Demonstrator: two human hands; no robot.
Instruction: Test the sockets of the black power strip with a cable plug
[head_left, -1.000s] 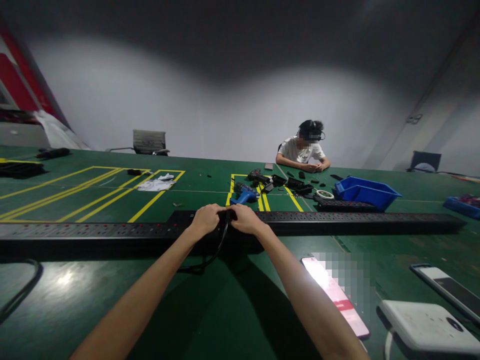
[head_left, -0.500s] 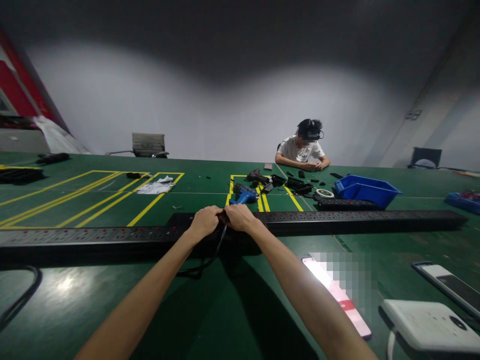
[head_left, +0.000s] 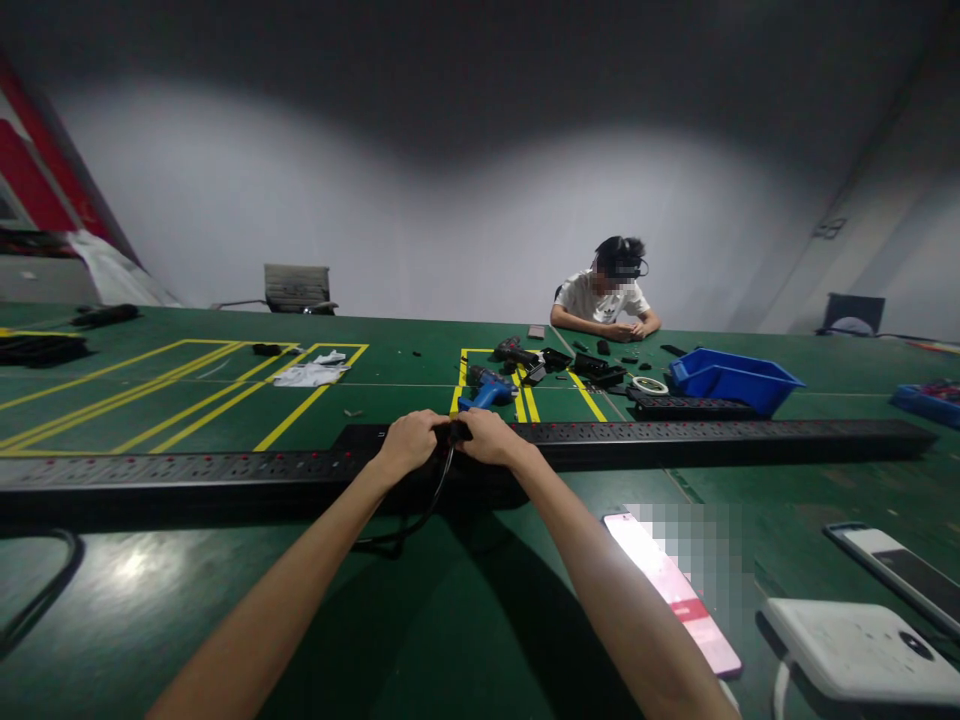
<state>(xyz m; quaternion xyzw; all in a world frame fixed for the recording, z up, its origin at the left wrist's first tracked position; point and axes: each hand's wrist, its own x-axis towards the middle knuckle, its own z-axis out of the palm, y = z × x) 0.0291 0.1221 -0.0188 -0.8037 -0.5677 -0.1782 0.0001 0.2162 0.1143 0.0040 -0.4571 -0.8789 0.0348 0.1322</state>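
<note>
A long black power strip (head_left: 675, 443) runs across the table in front of me. At its middle my left hand (head_left: 409, 440) and my right hand (head_left: 486, 436) meet, fingers bent and closed around the upper end of a black cable (head_left: 441, 488). Below my hands the cable hangs in a curve over the strip's near side and reaches the table. What the fingertips press on is mostly hidden by the hands. Just beyond my right hand lies a blue cordless drill (head_left: 489, 388).
Past the strip are black parts (head_left: 596, 370), a tape roll (head_left: 649, 386), a blue bin (head_left: 739, 382) and white gloves (head_left: 311, 372). Nearer me at right lie a pink phone (head_left: 675, 595) and a white power bank (head_left: 862, 650). A person (head_left: 606, 295) sits across the table (head_left: 390, 640).
My right hand's fingers have shifted slightly to the right and show a little more of the dark cable end between the hands. The left hand has hardly moved.
</note>
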